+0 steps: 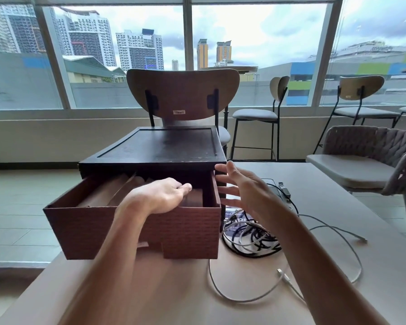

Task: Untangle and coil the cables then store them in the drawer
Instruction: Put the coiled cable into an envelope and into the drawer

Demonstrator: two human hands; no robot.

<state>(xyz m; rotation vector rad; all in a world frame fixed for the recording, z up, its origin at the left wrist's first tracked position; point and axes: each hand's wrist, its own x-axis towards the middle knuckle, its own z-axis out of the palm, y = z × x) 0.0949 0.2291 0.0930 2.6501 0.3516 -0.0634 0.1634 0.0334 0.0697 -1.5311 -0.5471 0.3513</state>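
Reaching into the pulled-out drawer (136, 231) is my left hand (164, 195), palm down over the brown paper sheets inside; its fingers dip behind the hand itself, so I cannot tell whether they have hold of anything. My right hand (246, 191) hovers just beside the drawer's three o'clock wall, fingers spread and straight, holding nothing. The drawer hangs out of a small dark cabinet (159, 146) at the twelve o'clock end of the bench (174, 289). The cables, as far as I can see, are not in it: a knot of black and white cables (251, 238) lies on the bench at about four o'clock from the drawer, near its front corner, and a white cable trails out in wide loops toward five o'clock, its plug (280, 271) lying free. I judge this to be the opening step, with the store open and being checked or made ready, and the untangling not yet begun. Next I would bring both hands to the knot, find a free end such as that plug, and draw one cable out slowly so the rest do not cinch tighter or drag off the bench edge.
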